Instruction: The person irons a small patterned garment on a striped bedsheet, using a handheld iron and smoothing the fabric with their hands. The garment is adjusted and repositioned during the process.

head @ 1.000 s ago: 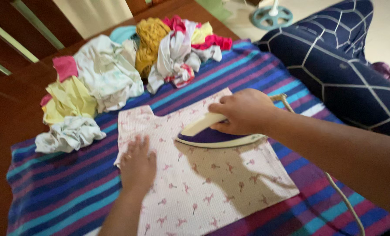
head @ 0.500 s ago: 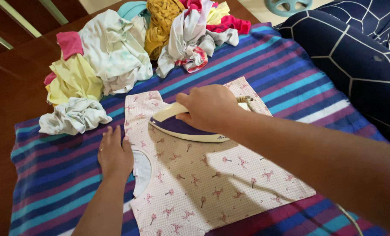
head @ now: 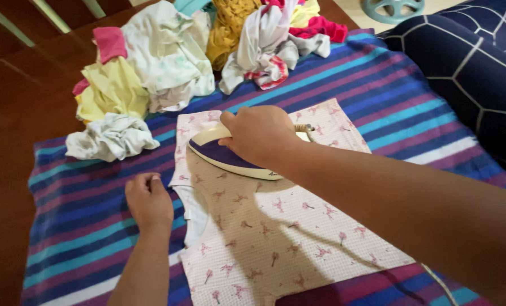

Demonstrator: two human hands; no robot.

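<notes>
The right hand is wrapped tight around the cream handle of a purple and cream electric iron. The iron sits flat on a small pink cotton shirt with tiny pink bird prints, on the far left part of it, near the shoulder. The shirt lies spread out in the middle of a striped blanket in purple, blue and pink that covers a dark brown wooden table. The left hand rests on the blanket just beside the left edge of the shirt, with its fingers curled in and pinching that edge by the armhole. Far on the blanket sits a heap of crumpled clothes in white, yellow, pink and mustard. A small crumpled white cloth lies on the left, near the heap. A dark blue cushion with white lines is on the right.
</notes>
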